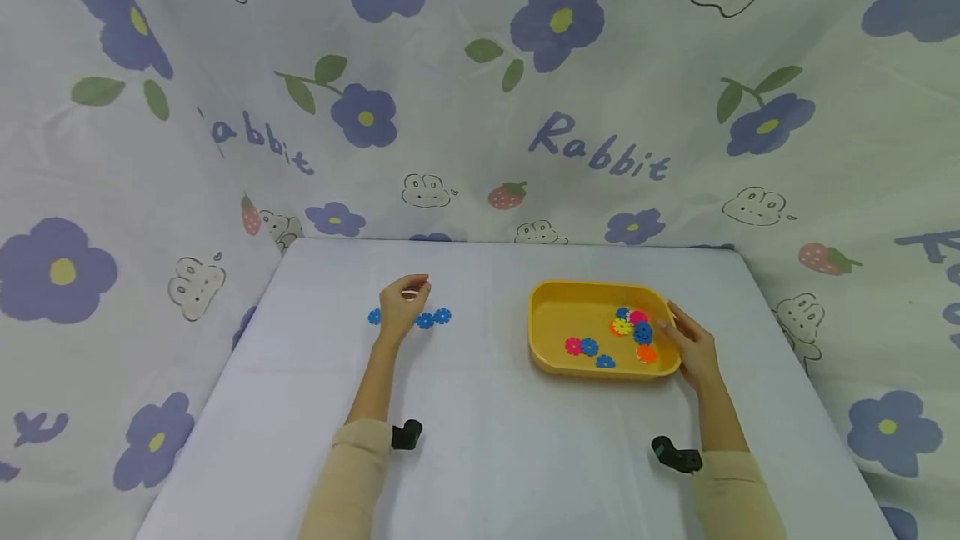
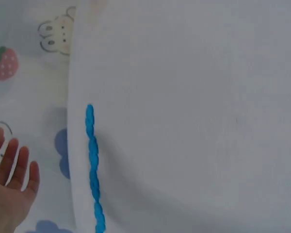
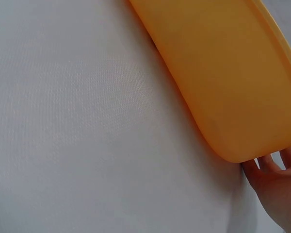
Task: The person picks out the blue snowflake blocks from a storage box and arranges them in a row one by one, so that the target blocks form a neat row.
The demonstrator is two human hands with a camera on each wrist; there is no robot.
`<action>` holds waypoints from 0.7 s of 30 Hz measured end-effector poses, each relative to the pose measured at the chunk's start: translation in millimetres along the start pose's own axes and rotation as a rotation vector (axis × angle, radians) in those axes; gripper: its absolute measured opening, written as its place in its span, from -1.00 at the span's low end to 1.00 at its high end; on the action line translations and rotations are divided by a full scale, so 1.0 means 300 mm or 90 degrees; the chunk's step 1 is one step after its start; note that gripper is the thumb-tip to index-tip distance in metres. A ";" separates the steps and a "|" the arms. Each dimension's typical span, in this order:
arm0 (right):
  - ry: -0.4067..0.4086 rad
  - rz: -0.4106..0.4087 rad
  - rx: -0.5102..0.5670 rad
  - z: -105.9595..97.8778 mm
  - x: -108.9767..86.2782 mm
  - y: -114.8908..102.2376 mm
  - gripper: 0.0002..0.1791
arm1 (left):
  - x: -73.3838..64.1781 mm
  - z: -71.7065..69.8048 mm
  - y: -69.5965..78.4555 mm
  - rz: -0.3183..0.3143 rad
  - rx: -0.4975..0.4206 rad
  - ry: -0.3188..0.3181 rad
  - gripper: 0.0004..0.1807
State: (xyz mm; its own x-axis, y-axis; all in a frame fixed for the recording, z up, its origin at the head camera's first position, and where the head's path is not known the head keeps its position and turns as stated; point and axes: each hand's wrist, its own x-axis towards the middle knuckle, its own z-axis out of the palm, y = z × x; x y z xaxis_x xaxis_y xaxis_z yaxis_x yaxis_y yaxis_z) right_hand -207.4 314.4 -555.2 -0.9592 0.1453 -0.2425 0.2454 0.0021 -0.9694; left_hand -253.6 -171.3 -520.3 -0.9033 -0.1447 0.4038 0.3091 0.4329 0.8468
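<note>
My left hand [image 1: 402, 307] is over a row of blue notched discs [image 1: 426, 321] on the table's left half, partly hiding it. In the left wrist view the fingers of the left hand [image 2: 14, 187] are spread and loosely bent with nothing between them, and the blue row [image 2: 93, 165] looks like a joined strip. At the right end of a yellow tray [image 1: 551, 361], my right hand [image 1: 693, 348] grips the rim, thumb on the inner side. Several pink, blue, yellow and orange notched discs [image 1: 643, 332] lie in the tray.
A white cloth [image 1: 480, 440] covers the table. Curtains printed with flowers and rabbits [image 1: 558, 19] hang behind and at both sides. The yellow tray stands on the right half of the table.
</note>
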 end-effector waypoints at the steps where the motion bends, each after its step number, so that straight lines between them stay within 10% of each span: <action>1: -0.001 0.000 0.004 0.000 0.000 0.001 -0.27 | -0.002 0.017 0.016 0.006 -0.008 -0.015 -0.82; 8: -0.003 0.000 0.024 0.000 0.002 0.001 -0.26 | -0.027 0.173 0.132 0.092 -0.063 -0.124 -0.79; 21: 0.002 0.000 0.018 0.003 0.002 0.003 -0.26 | -0.097 0.461 0.276 0.120 -0.115 -0.317 -0.74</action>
State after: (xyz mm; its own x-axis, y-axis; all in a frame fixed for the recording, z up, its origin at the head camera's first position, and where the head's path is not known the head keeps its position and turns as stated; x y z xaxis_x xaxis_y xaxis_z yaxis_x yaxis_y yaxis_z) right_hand -207.7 313.8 -556.2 -0.9590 0.1477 -0.2418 0.2406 -0.0257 -0.9703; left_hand -242.8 -8.0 -509.7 -0.8457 0.3764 0.3784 0.4847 0.2450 0.8397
